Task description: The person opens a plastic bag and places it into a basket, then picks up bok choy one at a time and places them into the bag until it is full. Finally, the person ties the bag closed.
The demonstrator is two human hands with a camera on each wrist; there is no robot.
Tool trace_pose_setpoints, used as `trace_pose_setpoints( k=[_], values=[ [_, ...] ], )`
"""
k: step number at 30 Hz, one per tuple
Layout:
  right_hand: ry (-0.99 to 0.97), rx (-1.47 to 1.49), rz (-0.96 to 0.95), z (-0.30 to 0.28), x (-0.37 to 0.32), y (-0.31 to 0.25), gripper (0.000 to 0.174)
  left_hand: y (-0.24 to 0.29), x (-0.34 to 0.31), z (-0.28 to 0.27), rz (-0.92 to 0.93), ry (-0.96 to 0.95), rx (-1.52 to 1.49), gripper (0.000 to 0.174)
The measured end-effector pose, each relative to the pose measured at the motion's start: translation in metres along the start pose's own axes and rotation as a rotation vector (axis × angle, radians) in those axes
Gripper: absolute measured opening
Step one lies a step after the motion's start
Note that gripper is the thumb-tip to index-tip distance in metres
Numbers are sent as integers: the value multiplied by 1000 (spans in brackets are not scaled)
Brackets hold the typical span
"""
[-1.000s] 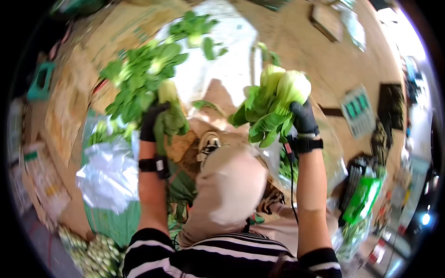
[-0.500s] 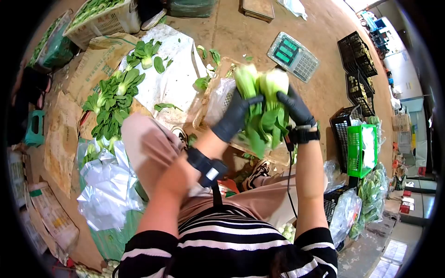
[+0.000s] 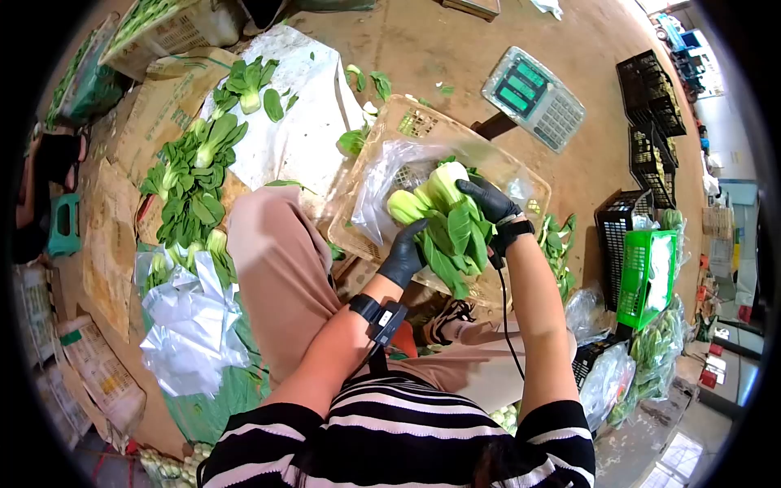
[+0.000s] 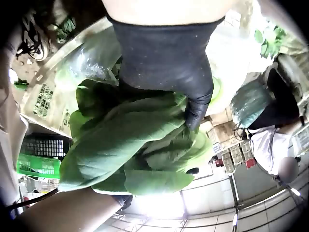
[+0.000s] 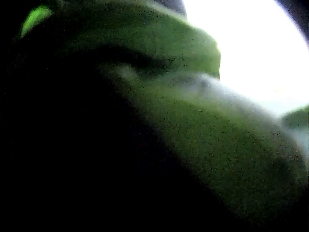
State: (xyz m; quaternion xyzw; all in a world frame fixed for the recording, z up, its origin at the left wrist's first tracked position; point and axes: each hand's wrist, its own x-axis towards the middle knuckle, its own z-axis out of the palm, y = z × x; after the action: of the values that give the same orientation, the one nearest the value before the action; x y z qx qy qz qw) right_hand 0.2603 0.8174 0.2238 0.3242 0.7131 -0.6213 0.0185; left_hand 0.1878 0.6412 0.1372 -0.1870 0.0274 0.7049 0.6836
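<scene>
Both hands wear black gloves and hold a bunch of bok choy [image 3: 455, 224] over a crate lined with clear plastic. My left hand [image 3: 403, 255] grips its left side; in the left wrist view the thumb curls along the broad green leaves [image 4: 120, 140]. On the other side, my right hand [image 3: 490, 202] has its fingers round the bunch near the pale stems. The stem ends point up and left, and the leaves hang toward my body. A dark, blurred leaf [image 5: 193, 130] fills much of the right wrist view, and the right hand's fingers are hidden there.
Beneath the hands is the tan crate [image 3: 370, 154] with the plastic bag [image 3: 386, 175]. A digital scale display [image 3: 533, 98] stands beyond it. More bok choy [image 3: 195, 175] lies at left, near a silvery plastic sheet [image 3: 191, 325]. Black crates [image 3: 651, 93] and a green basket [image 3: 647, 276] stand at right.
My left hand has come from the left with bok choy and joined the right hand's bunch. The gathered bunch has then tilted, stems leftward, and moved down over the crate.
</scene>
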Motion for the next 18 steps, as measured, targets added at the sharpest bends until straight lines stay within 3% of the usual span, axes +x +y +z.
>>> trace_pose_setpoints(
  k=[2,3,5,7,8,9,11,13,14,15,16,17,18],
  values=[
    [-59,332,133,0,7,8,54,3,2,-12,20,-4,62,45],
    [-65,334,144,-2,15,14,54,2,4,-17,23,4,53,45],
    [-92,319,384,-7,32,15,54,0,11,-19,-4,160,-34,49],
    [-117,80,397,7,47,3,57,-1,13,-22,0,191,-49,48],
    [-214,73,320,16,57,-4,64,1,12,-27,-22,122,-110,48],
    [-186,-148,338,21,71,-5,71,6,13,-31,-44,52,-169,48],
    [-310,-270,276,34,116,18,82,23,16,-40,102,177,-118,48],
    [-307,-516,139,39,124,-13,73,42,20,-39,120,200,-56,45],
    [-257,-668,-20,39,141,13,71,45,25,-52,113,210,-67,45],
    [-205,-817,-189,42,156,40,70,48,30,-68,138,387,109,41],
    [-24,-1091,-216,46,155,54,65,51,34,-84,160,562,295,38],
    [24,-1147,-139,46,151,63,66,50,38,-94,156,570,296,38],
    [160,-1167,-220,47,148,82,66,51,44,-103,174,713,337,36]
  ],
)
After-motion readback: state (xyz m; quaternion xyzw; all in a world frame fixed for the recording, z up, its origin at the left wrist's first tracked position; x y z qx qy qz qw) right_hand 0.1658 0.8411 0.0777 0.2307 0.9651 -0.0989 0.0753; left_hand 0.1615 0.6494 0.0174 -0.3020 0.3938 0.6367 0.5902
